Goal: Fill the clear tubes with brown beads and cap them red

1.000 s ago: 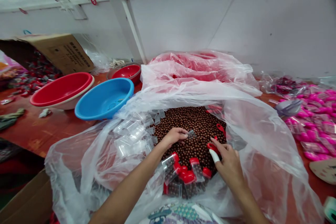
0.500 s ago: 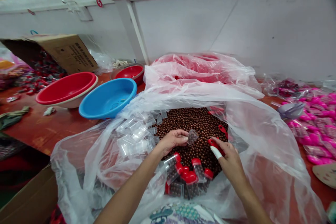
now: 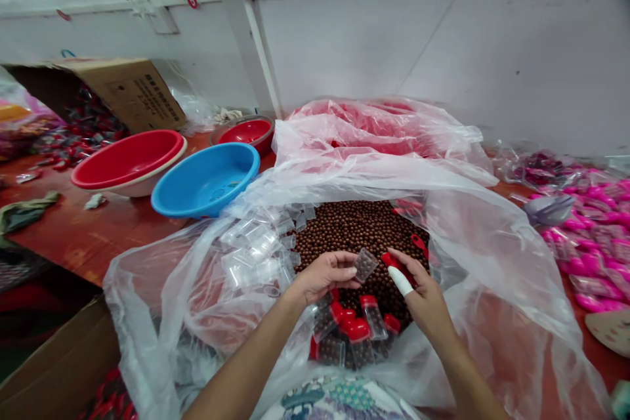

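Note:
Between the fingers of my left hand [image 3: 331, 275] is a small clear plastic container [image 3: 365, 265], tilted, with brown balls visible in or behind it. My right hand [image 3: 418, 289], its thumb wrapped in white, grips a red cap [image 3: 392, 261] close to the container but apart from it. Under both hands spreads a heap of brown balls [image 3: 354, 226] in a clear plastic bag [image 3: 472, 210]. Several filled containers with red caps [image 3: 359, 330] lie at the near side of the heap. To the left is a pile of uncapped clear containers [image 3: 258, 252].
A blue basin [image 3: 204, 180] and a red basin [image 3: 128, 161] stand at the left, with a cardboard box [image 3: 140, 95] behind. Pink packets [image 3: 595, 230] are piled at the right. A pink-filled plastic bag [image 3: 374, 125] lies against the wall. A red spoon-like piece [image 3: 419, 244] rests on the balls.
My right hand has moved left, bringing the red cap nearer the container. My left hand has shifted slightly right and turned, still holding the container.

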Available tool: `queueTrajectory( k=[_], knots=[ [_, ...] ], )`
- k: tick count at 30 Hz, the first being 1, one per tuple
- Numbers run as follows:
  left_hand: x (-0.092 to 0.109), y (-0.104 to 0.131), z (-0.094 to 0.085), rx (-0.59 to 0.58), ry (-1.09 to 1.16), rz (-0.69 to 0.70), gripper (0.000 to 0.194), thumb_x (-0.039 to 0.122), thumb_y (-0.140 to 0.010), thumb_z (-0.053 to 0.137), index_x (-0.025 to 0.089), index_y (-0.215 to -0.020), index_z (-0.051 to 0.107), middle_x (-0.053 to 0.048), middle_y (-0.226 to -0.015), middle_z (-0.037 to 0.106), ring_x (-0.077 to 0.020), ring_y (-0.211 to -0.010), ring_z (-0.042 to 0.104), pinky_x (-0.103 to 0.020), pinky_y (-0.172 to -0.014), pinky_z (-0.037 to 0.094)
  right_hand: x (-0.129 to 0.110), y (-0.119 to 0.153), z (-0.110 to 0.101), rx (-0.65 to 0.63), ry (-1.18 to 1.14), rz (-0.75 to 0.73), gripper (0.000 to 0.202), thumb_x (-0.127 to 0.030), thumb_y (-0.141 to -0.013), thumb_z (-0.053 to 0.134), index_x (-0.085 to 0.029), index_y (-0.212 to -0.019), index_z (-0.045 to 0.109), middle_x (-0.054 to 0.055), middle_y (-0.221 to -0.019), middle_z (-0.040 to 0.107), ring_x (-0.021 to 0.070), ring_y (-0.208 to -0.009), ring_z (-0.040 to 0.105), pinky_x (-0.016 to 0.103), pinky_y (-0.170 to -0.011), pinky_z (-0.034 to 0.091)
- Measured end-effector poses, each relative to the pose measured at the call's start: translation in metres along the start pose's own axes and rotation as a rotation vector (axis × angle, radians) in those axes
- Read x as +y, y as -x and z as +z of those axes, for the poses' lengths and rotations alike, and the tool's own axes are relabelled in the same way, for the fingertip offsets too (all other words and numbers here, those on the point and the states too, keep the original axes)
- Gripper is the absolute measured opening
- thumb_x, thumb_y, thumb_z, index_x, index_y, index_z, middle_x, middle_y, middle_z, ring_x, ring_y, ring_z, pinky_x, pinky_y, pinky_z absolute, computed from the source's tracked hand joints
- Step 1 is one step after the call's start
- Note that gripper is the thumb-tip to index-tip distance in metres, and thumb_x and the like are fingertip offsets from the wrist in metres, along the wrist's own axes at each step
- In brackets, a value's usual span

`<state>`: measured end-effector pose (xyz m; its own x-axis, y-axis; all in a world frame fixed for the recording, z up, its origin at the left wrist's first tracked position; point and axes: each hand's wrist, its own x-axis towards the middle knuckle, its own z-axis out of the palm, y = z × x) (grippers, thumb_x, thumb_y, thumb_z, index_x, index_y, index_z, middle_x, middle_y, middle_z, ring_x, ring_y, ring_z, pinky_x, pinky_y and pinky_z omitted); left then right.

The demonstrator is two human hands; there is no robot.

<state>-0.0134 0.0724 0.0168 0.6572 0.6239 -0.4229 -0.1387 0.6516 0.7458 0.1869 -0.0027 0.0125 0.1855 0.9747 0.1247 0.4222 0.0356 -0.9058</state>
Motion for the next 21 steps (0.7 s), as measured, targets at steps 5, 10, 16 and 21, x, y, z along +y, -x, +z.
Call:
queueTrajectory(
  k=[5,10,16,21],
  knots=[
    [-0.002,0.003,0.006,-0.011,0.024,0.001,0.039,0.02,-0.059,0.077,0.013,-0.095,0.063,-0.007,-0.091,0.066,-0.0157,-0.078,0.063,-0.032,-0.078,0.048,-0.008,-0.002,0.0,-0.006,-0.158,-0.022,0.035,-0.035,-0.084,0.051,-0.025,-0.117,0.054,0.007,-0.119,0.056,0.0217,-0.111,0.051,0.043,-0.099,0.036],
    [-0.009,0.001,0.011,0.031,-0.085,0.054,0.039,0.024,-0.06,0.076,0.012,-0.093,0.062,-0.005,-0.082,0.065,-0.0138,-0.071,0.062,-0.03,-0.074,0.048,-0.012,-0.007,0.0,-0.046,-0.133,-0.072,0.033,-0.033,-0.082,0.053,-0.026,-0.115,0.057,0.006,-0.113,0.058,0.0202,-0.107,0.053,0.038,-0.095,0.04],
    [-0.016,0.003,0.018,0.113,-0.276,0.197,0.033,0.027,-0.063,0.073,0.012,-0.091,0.063,-0.004,-0.079,0.064,-0.0125,-0.069,0.059,-0.026,-0.069,0.046,-0.016,-0.005,0.002,-0.12,-0.01,-0.158,0.035,-0.027,-0.086,0.047,-0.027,-0.119,0.056,0.006,-0.11,0.06,0.0193,-0.104,0.055,0.038,-0.092,0.042],
    [-0.02,0.008,0.021,0.139,-0.342,0.267,0.027,0.026,-0.067,0.068,0.014,-0.091,0.064,-0.004,-0.083,0.064,-0.0138,-0.073,0.059,-0.026,-0.071,0.046,-0.016,-0.003,0.002,-0.124,0.057,-0.228,0.034,-0.026,-0.086,0.046,-0.028,-0.119,0.056,0.005,-0.107,0.061,0.0183,-0.1,0.057,0.036,-0.089,0.045]
  ],
)
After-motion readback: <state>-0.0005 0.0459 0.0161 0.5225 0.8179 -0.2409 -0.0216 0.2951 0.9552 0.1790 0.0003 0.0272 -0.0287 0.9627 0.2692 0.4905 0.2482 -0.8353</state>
